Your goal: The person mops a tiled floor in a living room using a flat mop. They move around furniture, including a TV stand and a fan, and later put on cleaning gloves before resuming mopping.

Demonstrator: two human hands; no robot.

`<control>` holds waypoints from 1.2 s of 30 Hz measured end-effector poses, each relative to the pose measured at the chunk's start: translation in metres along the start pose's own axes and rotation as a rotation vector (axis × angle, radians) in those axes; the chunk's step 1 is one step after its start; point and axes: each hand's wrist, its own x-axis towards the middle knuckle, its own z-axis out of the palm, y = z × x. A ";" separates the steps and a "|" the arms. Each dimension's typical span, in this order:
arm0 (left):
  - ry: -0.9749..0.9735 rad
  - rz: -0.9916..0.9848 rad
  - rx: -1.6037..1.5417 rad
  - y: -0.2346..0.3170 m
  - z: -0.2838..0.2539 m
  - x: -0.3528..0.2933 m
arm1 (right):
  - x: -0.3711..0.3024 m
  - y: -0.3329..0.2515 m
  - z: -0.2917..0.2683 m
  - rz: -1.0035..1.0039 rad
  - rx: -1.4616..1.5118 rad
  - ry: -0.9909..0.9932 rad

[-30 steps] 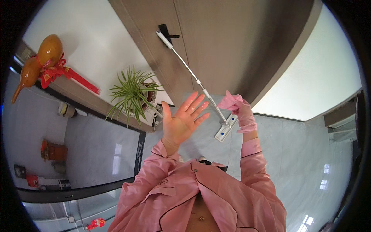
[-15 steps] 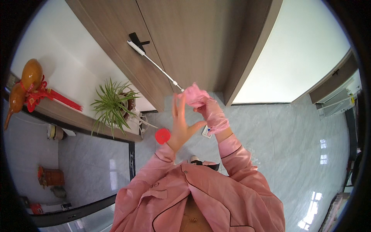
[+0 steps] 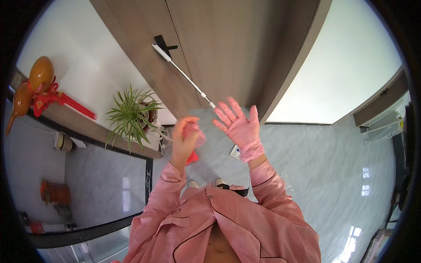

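Gloves going on, one hand done and one bare

Cabinet doors point(image 3: 219, 48) of brown wood fill the twelve o'clock part of the view, with grey marbled floor tiles point(image 3: 315, 175) spreading from three to six o'clock. A white mop point(image 3: 184, 74) leans against the doors, its handle running from eleven o'clock down toward the centre. At nine o'clock a spiky green potted plant point(image 3: 131, 116) stands on a ledge, and further out at ten o'clock sit two orange gourds point(image 3: 33, 87) tied with red tassels.

Just right of centre, the right hand point(image 3: 241, 127) is raised, already inside a pink glove, fingers spread wide and holding nothing. Just left of centre, the bare left hand point(image 3: 184, 142) is closed around a second pink glove point(image 3: 195, 133), bunched up, with a red scrap showing below the wrist; what that scrap is cannot be told.

In my judgement, the step goes best if the gloved hand pinches the loose glove by its cuff and holds the opening wide, while the bare fingers go in together and straight, then the cuff is drawn over the pink sleeve point(image 3: 169, 184) end
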 end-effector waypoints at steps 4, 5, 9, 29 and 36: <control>-0.205 0.061 0.306 0.034 0.029 -0.030 | 0.004 0.006 0.001 -0.017 0.032 -0.015; -0.249 0.042 0.302 0.036 0.035 -0.040 | 0.007 0.010 0.003 -0.016 0.036 -0.030; -0.306 0.417 0.552 0.037 0.066 -0.058 | 0.009 0.011 0.004 -0.023 0.064 -0.075; 0.043 0.021 0.630 -0.072 0.044 -0.020 | 0.036 0.083 -0.089 0.319 -0.532 0.748; 0.044 -0.171 0.609 -0.102 0.031 -0.025 | 0.017 0.089 -0.088 0.392 -0.621 0.676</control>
